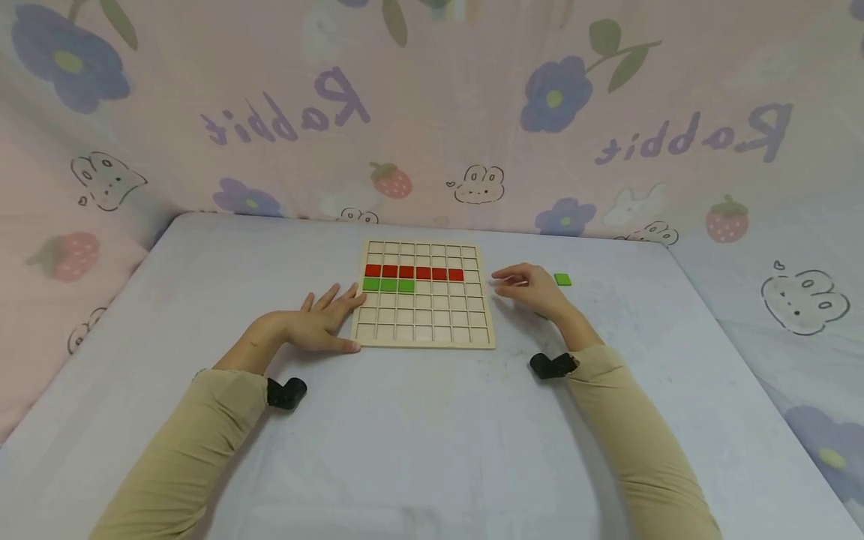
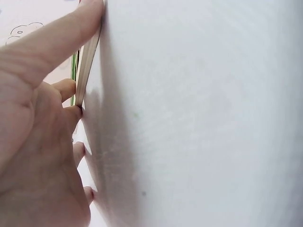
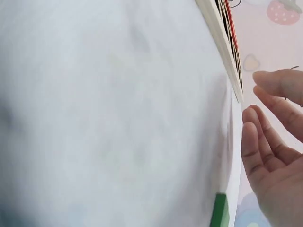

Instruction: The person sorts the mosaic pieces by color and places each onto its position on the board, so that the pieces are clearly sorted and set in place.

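Observation:
A square wooden grid board (image 1: pixel 432 337) lies flat on the table. Several red tiles (image 1: pixel 424 272) line one row, and three green tiles (image 1: pixel 388 285) fill the left of the row below. My left hand (image 1: pixel 317 324) spreads its fingers against the board's left edge; the left wrist view shows the thumb (image 2: pixel 57 42) on that edge. Just off the board's right edge hovers my right hand (image 1: pixel 533 289), fingers loosely bent, with nothing visible between them. Beyond it lies a loose green tile (image 1: pixel 563 279). A green tile (image 3: pixel 219 210) also shows low in the right wrist view.
White cloth covers the table (image 1: pixel 432 450). A pink printed curtain (image 1: pixel 432 112) rises behind and at both sides. Each sleeve cuff carries a black wrist camera, one at the left (image 1: pixel 286 394) and one at the right (image 1: pixel 553 366).

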`<state>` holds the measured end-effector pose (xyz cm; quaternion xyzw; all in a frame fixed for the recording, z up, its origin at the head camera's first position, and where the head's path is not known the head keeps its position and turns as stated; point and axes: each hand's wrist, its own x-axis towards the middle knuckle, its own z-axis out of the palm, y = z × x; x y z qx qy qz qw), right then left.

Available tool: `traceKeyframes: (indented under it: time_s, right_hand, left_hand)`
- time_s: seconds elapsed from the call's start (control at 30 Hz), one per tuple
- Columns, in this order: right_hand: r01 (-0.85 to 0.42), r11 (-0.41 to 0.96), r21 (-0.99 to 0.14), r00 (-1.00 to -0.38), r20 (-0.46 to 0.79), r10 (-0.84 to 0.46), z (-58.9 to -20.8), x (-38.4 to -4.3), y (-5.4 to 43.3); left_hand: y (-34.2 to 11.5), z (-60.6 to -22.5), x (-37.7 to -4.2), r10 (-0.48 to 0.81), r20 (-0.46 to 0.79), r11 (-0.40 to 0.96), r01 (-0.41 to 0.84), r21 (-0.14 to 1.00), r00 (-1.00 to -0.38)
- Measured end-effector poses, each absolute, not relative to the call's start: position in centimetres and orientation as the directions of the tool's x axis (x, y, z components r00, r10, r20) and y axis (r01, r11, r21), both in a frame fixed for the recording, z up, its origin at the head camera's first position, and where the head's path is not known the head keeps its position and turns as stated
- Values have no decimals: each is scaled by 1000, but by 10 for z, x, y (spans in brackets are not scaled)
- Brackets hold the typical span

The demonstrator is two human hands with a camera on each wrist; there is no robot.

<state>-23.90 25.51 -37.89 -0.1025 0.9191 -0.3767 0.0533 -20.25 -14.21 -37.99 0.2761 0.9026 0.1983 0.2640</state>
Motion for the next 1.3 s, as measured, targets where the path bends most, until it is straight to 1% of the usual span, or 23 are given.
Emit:
traceKeyframes:
  time_s: [0.23,0.57,0.83,1.3]
  right_hand:
    - [-109,688,-717,-978,-46,-203,-378,-237,263]
    - [-119,662,-740,-974,-41,-222,-376,-231,279]
    - [-125,725,-677,-980,-31,-198,-378,-230,291]
    - [-112,735,-669,-980,-48,-193,-377,-224,309]
  left_hand:
    - [-141,-378,-202,591,-378,779,384,496,-713]
    - [-141,-375,-200,587,-380,783,382,490,-715]
    - [-142,-379,-202,588,-381,783,384,489,-713]
    - [-140,-376,-200,593,-373,779,390,492,-713]
